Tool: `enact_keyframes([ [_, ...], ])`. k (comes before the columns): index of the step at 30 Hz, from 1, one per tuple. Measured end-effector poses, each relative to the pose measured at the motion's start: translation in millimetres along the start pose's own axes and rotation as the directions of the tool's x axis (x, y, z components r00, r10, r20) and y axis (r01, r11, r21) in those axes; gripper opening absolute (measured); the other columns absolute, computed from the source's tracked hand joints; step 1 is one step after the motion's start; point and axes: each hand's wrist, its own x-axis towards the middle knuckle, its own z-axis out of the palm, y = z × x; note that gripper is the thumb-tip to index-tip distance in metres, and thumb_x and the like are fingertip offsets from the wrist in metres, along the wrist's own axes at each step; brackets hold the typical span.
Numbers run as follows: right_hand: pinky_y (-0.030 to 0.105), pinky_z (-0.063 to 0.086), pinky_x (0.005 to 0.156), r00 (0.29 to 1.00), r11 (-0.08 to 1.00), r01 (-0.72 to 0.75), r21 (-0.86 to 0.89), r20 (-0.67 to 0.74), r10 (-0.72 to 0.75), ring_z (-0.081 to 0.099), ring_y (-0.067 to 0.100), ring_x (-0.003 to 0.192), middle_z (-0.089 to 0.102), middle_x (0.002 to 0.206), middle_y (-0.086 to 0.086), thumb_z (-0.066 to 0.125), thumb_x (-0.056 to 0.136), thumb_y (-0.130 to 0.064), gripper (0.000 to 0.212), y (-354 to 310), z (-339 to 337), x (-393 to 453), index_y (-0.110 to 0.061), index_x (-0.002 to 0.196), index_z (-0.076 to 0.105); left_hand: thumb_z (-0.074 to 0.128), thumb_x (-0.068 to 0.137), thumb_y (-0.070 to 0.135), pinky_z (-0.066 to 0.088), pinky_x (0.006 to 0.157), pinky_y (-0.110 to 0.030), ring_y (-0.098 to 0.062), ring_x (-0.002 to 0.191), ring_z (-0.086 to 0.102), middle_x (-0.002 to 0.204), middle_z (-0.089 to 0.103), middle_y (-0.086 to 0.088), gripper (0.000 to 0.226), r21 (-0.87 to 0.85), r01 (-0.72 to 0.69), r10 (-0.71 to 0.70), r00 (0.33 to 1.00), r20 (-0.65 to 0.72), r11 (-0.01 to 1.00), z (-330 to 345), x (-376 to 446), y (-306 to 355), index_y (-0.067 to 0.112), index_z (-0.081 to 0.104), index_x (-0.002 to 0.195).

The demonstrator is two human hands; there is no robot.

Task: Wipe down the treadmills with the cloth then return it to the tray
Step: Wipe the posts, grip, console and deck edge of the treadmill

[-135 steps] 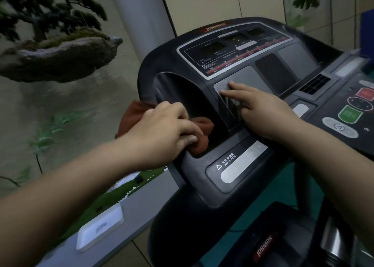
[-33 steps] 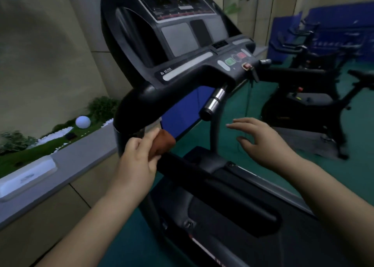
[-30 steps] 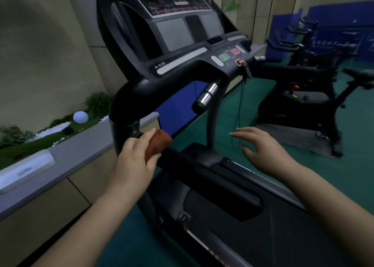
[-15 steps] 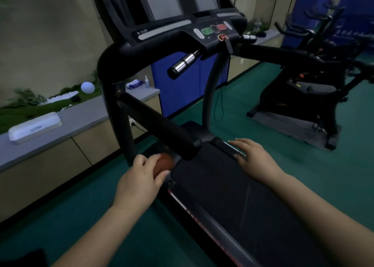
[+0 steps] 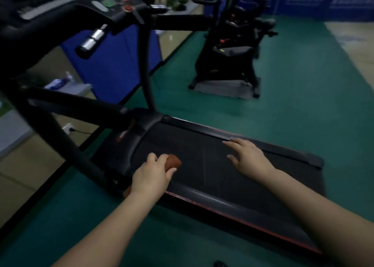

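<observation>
On green gym floor, the treadmill (image 5: 212, 165) belt runs lengthwise rightward; above it the left hand (image 5: 151, 177) grips the bunched cloth (image 5: 174, 161), right hand (image 5: 249, 157) spread open.

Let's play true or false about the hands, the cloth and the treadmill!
1. The left hand holds a brown cloth. True.
2. The right hand holds a spray bottle. False: it is open and holds nothing.
3. The cloth is up at the console buttons. False: it is low, over the treadmill belt.
4. The floor around the treadmill is green. True.
5. An exercise bike stands beyond the treadmill. True.
</observation>
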Motion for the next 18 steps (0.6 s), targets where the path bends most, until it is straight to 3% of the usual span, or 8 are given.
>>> enact_keyframes([
  [11, 0.042, 0.034, 0.109, 0.921, 0.923, -0.384, 0.033, -0.055, 0.385, 0.031, 0.022, 0.138, 0.034, 0.152, -0.002, 0.049, 0.095, -0.035, 0.049, 151, -26, -148, -0.031, 0.143, 0.039, 0.038, 0.093, 0.057, 0.042, 0.054, -0.031, -0.024, 0.069, 0.051, 0.110, 0.043, -0.004, 0.047, 0.053, -0.362, 0.350, 0.923, 0.157, 0.931, 37, -22, 184, 0.028, 0.039, 0.131],
  [18, 0.040, 0.031, 0.109, 0.877, 0.878, -0.478, -0.004, -0.042, 0.478, 0.030, 0.023, 0.139, 0.033, 0.152, -0.001, 0.048, 0.095, -0.036, 0.050, 262, -60, -233, -0.031, 0.144, 0.037, 0.040, 0.093, 0.056, 0.039, 0.055, -0.031, -0.024, 0.072, 0.051, 0.112, 0.044, -0.004, 0.047, 0.034, -0.469, 0.457, 0.872, 0.172, 0.882, 59, -42, 335, 0.027, 0.041, 0.130],
])
